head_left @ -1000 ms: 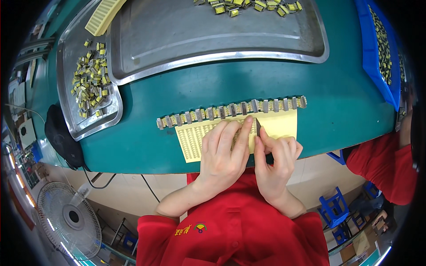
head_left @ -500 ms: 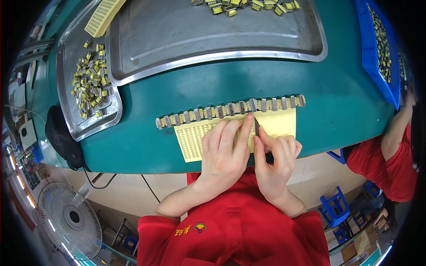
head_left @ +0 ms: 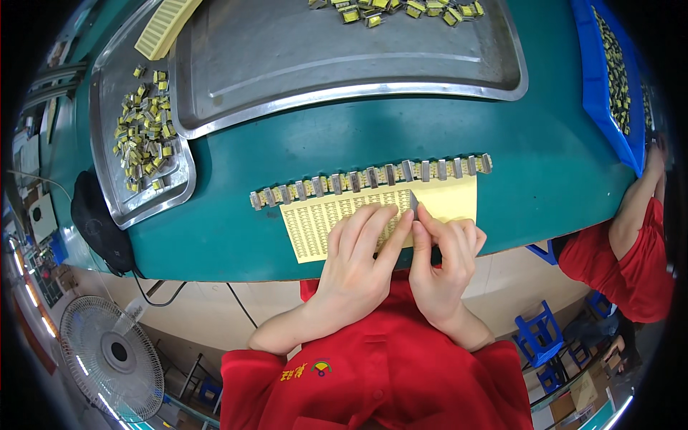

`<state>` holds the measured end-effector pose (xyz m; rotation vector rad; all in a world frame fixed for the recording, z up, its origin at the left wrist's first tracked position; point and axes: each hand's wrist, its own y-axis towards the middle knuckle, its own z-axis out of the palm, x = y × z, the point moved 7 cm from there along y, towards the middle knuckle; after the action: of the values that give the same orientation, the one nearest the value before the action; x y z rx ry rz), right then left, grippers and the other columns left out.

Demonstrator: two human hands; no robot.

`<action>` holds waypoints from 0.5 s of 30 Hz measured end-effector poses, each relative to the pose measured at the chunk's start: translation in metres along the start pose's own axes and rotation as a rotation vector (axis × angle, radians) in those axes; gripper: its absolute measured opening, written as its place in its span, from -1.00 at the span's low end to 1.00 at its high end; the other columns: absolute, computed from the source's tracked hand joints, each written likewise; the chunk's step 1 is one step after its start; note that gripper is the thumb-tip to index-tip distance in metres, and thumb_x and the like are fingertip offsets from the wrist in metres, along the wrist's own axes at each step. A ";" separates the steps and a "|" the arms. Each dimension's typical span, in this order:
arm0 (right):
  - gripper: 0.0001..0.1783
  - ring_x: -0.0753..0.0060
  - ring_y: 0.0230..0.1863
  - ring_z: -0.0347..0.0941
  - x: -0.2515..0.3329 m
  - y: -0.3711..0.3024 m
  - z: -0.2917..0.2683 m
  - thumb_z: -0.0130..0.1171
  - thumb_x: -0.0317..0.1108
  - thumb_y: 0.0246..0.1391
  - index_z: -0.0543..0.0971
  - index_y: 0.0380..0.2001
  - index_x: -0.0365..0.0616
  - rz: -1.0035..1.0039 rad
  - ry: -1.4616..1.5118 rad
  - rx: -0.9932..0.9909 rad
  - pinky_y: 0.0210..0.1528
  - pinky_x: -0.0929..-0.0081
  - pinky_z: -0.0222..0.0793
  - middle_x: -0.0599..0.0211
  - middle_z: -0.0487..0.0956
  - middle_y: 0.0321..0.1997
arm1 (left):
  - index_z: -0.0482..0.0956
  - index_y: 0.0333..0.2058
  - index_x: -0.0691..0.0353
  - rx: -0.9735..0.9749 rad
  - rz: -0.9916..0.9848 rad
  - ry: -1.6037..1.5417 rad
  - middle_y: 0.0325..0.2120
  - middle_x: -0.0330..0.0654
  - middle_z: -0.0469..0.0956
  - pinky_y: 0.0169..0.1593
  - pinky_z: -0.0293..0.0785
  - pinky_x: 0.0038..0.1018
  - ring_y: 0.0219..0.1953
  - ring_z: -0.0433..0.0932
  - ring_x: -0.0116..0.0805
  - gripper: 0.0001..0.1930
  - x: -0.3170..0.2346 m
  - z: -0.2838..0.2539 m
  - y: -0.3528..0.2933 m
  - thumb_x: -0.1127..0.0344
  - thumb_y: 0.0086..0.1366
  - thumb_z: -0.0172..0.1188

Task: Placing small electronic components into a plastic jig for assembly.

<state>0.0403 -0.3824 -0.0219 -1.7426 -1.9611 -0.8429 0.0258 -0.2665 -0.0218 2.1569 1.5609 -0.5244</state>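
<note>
The yellow label sheet (head_left: 319, 218) lies flat on the green table (head_left: 552, 158), in front of the person. Rows of tiny print fill its left part; its right end is plain. It looks thin, light and bendy, so I think it could crease or tear. The plain right end or a corner seems the best place to hold it.

The left hand (head_left: 362, 247) rests palm down on the sheet, fingers a bit bent and spread, gripping nothing that I can see. One fingertip is right by the thin grey blade (head_left: 413, 203). The right hand (head_left: 446, 258) pinches the blade's near end between thumb and finger. The blade looks stiff and maybe sharp, so that end seems safest.

Just past the sheet stands a row of little transformers (head_left: 372, 177). Farther off is a big metal tray (head_left: 344, 68).
</note>
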 end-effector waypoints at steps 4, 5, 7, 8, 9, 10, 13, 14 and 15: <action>-0.80 0.43 -0.39 0.31 0.001 0.000 0.000 0.26 -0.57 0.04 0.64 -0.21 -0.23 -0.001 -0.005 -0.004 -0.16 0.47 0.12 0.46 0.51 -0.46 | 0.54 0.05 0.24 0.037 -0.002 -0.028 0.07 -0.11 0.41 0.13 0.24 -0.23 0.13 0.36 -0.08 -0.43 0.001 -0.003 -0.002 0.58 -0.05 0.14; -0.80 0.43 -0.39 0.31 0.001 0.000 0.000 0.26 -0.57 0.04 0.64 -0.21 -0.23 0.000 -0.006 -0.005 -0.16 0.46 0.12 0.46 0.50 -0.47 | 0.54 0.05 0.24 0.036 -0.004 -0.027 0.07 -0.11 0.41 0.13 0.24 -0.23 0.13 0.36 -0.08 -0.43 0.002 -0.005 -0.003 0.58 -0.05 0.14; -0.78 0.43 -0.39 0.30 0.001 0.000 0.000 0.27 -0.56 0.04 0.64 -0.19 -0.22 -0.002 -0.021 -0.001 -0.15 0.47 0.12 0.47 0.49 -0.48 | 0.55 0.02 0.26 0.038 0.021 -0.029 0.09 -0.13 0.43 0.14 0.25 -0.24 0.14 0.39 -0.11 -0.46 0.001 -0.007 -0.002 0.60 -0.04 0.14; -0.77 0.44 -0.39 0.30 0.001 0.000 0.000 0.27 -0.56 0.04 0.63 -0.18 -0.22 -0.005 -0.034 0.003 -0.15 0.47 0.12 0.47 0.47 -0.50 | 0.55 0.02 0.26 0.037 0.022 -0.031 0.09 -0.13 0.43 0.14 0.25 -0.24 0.14 0.39 -0.11 -0.46 0.002 -0.007 -0.002 0.60 -0.04 0.14; -0.77 0.44 -0.39 0.30 0.002 0.000 -0.001 0.27 -0.56 0.04 0.63 -0.18 -0.22 -0.006 -0.033 0.004 -0.15 0.47 0.12 0.47 0.47 -0.50 | 0.55 0.01 0.28 0.024 0.018 -0.044 0.09 -0.13 0.44 0.14 0.26 -0.25 0.14 0.41 -0.12 -0.48 0.003 -0.007 -0.002 0.60 -0.03 0.14; -0.74 0.45 -0.39 0.29 0.003 0.000 -0.001 0.28 -0.56 0.03 0.62 -0.15 -0.20 0.005 -0.034 0.011 -0.15 0.47 0.12 0.48 0.46 -0.52 | 0.54 0.00 0.29 0.012 0.013 -0.058 0.08 -0.13 0.46 0.14 0.27 -0.26 0.14 0.43 -0.14 -0.49 0.005 -0.008 -0.003 0.61 -0.02 0.14; -0.71 0.47 -0.39 0.28 0.003 0.000 0.000 0.30 -0.54 0.02 0.60 -0.13 -0.17 0.024 -0.036 0.017 -0.14 0.46 0.12 0.51 0.43 -0.55 | 0.54 -0.02 0.31 0.012 0.034 -0.026 0.06 -0.11 0.48 0.14 0.27 -0.27 0.12 0.45 -0.15 -0.52 0.004 -0.008 -0.002 0.61 -0.01 0.16; -0.70 0.48 -0.39 0.27 0.003 0.000 0.000 0.31 -0.54 0.01 0.59 -0.13 -0.15 0.032 -0.036 0.016 -0.15 0.46 0.12 0.52 0.42 -0.57 | 0.54 -0.02 0.31 0.011 0.034 -0.026 0.06 -0.11 0.48 0.14 0.27 -0.27 0.12 0.45 -0.15 -0.52 0.004 -0.007 -0.002 0.61 -0.01 0.16; -0.70 0.48 -0.39 0.27 0.002 0.000 0.000 0.31 -0.54 0.01 0.59 -0.13 -0.15 0.032 -0.036 0.016 -0.15 0.46 0.12 0.52 0.42 -0.57 | 0.54 -0.02 0.31 -0.002 0.023 -0.028 0.06 -0.11 0.48 0.14 0.28 -0.27 0.12 0.45 -0.15 -0.52 0.004 -0.007 -0.003 0.60 0.00 0.16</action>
<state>0.0397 -0.3807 -0.0202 -1.7870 -1.9516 -0.7876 0.0246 -0.2588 -0.0188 2.1545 1.5193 -0.5431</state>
